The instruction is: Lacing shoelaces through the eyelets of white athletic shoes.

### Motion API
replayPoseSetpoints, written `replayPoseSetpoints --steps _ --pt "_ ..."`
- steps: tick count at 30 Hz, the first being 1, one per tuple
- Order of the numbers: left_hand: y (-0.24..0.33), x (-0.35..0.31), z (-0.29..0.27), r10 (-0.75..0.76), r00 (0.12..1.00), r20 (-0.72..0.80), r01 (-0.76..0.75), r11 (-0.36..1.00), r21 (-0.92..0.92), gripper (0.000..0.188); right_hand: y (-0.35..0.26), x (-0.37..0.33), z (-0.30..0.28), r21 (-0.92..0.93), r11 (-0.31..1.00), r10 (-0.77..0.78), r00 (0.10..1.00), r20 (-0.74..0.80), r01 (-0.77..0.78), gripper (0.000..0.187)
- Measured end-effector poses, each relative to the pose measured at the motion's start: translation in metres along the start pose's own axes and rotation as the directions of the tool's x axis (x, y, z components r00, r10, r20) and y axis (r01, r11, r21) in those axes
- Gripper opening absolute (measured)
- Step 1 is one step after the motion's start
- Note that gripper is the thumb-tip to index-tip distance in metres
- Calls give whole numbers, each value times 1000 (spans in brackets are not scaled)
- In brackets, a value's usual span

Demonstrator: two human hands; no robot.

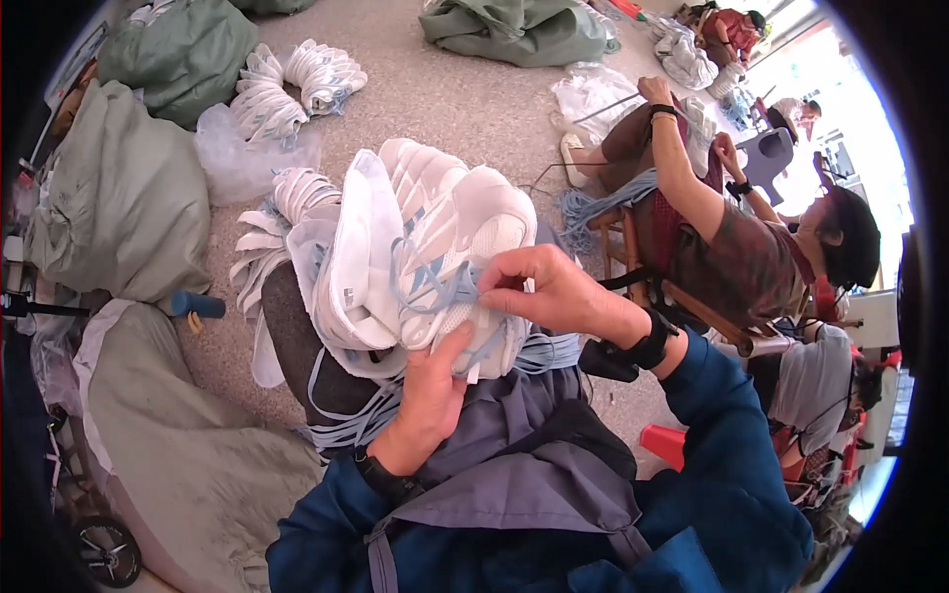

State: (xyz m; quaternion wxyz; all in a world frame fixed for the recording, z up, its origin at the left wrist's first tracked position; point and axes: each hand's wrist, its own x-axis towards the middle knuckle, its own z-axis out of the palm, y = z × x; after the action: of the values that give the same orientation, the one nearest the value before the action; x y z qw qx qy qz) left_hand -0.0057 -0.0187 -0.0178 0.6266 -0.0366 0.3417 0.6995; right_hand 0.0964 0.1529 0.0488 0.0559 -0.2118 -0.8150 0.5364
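A white shoe upper [491, 232] with pale blue trim lies in my lap, toe pointing away from me. My left hand [432, 400] is closed on its near edge, thumb on top. Over its middle, my right hand [547, 287] pinches with thumb and forefinger at a light blue shoelace [435, 289], which runs in loose loops across the upper. The exact spot between those fingertips is partly hidden. More white uppers [361, 252] are stacked against it on the left. A bundle of blue laces [361, 425] hangs beside my left wrist.
Large grey-green sacks [124, 193] stand at the left, with bundled white uppers [297, 89] and clear plastic [252, 148] on the floor nearby. A seated co-worker [732, 227] works close at my right. A blue cylinder [198, 303] lies left; a red object [662, 445] is at right.
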Motion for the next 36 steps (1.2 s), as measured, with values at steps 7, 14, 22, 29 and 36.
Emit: replayPoseSetpoints --steps 7,14,22,29,36 --pt "-1 0 -1 30 1000 1 -30 999 14 47 1 2 3 -39 999 12 999 43 -10 11" --pt "-3 -2 1 22 999 -23 -21 997 69 47 9 8 8 -293 905 -294 951 94 309 11" --pt "-7 -1 -4 53 999 -12 -52 993 105 47 -20 34 5 -679 569 22 816 577 464 12" --pt "-3 -2 -3 36 999 -3 -35 997 76 49 -9 29 3 -497 751 -239 881 408 434 11" --pt "-3 0 -4 59 998 20 -61 995 80 49 -10 29 -7 -503 790 -84 874 478 351 13"
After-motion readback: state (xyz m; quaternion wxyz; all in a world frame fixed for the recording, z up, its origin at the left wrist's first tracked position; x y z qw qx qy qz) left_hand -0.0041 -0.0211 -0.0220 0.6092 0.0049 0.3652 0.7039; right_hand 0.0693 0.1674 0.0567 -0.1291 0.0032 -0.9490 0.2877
